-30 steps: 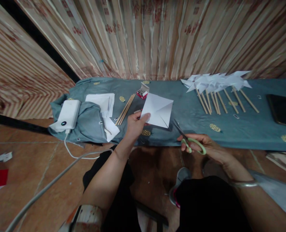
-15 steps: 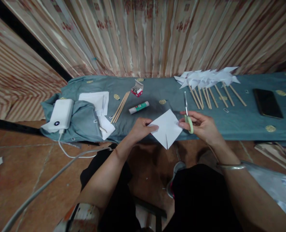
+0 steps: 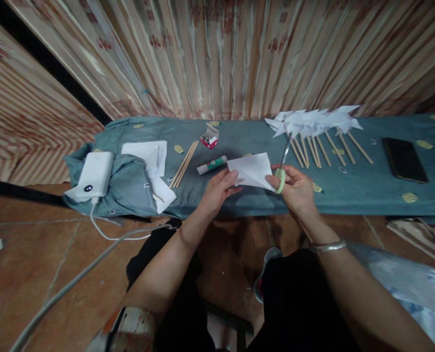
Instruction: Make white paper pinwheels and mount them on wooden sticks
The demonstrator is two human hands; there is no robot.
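1. Far L: we see a white power bank on the teal patterned cloth, w/ a white charging cable plugged into its near end.
2. Next, a few white paper sheets, overlapping; a curled paper scrap lies nearer us.
3. Then a bunch of thin wooden sticks, slanted, side by side.
4. Open red box of metal pins, at the back; glue stick on its side, nearer us.
5. Our L hand: thumb on top, fingers clamped on the L edge of the white paper square.
6. That square's btwn our hands, bent a bit, above the cloth.
7. Our R hand: thumb & fingers pinch its R corner, also gripping green-handled scissors, blades together, tips pointing away.
8. Beyond, a row of paper pinwheels on sticks; far R, a black smartphone.
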